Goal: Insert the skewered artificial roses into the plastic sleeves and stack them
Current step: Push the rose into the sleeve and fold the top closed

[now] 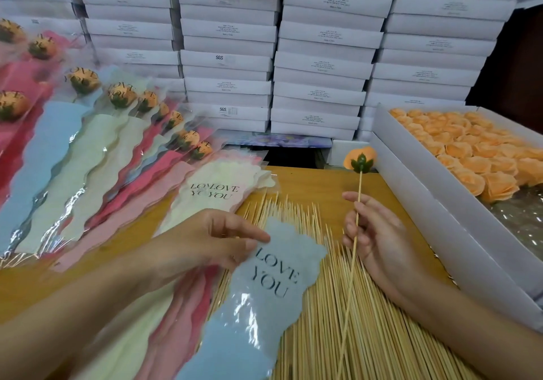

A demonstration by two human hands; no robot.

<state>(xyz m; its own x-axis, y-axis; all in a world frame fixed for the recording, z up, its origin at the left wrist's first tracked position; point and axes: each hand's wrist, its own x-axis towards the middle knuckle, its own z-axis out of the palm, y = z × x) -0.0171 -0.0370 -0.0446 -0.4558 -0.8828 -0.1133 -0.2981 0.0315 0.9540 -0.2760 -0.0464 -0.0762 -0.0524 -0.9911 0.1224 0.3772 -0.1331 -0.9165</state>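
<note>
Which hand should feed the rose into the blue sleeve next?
Right. The right hand grips the skewer with the rose on top, just right of the blue sleeve. The left hand pinches the sleeve's top edge, so it can steady it.

- Flat white cardboard boxes with small printed labels (323, 65) stand stacked in tall columns across the far side.
- A yellow-brown wooden tabletop (308, 182) lies near.
- A dark brown surface (517, 71) shows at the far right.

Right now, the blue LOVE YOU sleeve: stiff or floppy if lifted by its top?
Probably floppy: the blue sleeve looks like thin film, lying over the skewers below the left hand pinching it. Likely slippery, given the glossy glare.
</note>
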